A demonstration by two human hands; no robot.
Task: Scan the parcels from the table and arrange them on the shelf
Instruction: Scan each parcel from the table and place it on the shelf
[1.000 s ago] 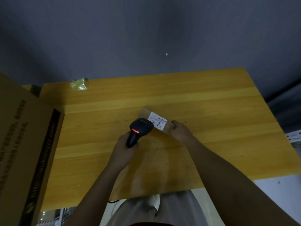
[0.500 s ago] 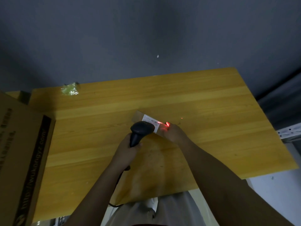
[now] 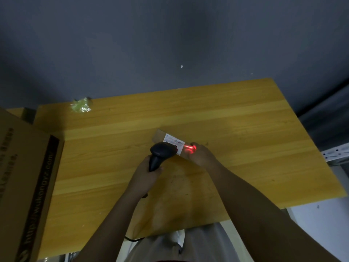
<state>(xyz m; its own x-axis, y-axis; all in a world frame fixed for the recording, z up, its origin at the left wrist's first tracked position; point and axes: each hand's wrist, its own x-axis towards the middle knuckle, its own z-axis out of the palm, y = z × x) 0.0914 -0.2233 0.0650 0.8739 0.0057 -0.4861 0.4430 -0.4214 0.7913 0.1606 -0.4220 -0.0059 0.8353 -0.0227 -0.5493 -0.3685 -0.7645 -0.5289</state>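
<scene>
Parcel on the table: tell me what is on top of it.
The parcel carries a white barcode label crossed by the scanner's red beam. The scanner head hides the label's near corner; the right hand covers the parcel's right end.

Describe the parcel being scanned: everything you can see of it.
The parcel is a small, flat brown package, cardboard by the look of it, lying on the wooden table near its middle. A white label with a barcode faces up on it. A red scan line crosses the label's right end and spills onto the right hand, which holds the parcel's right end. The black scanner, gripped by the left hand, hides its near left part.
</scene>
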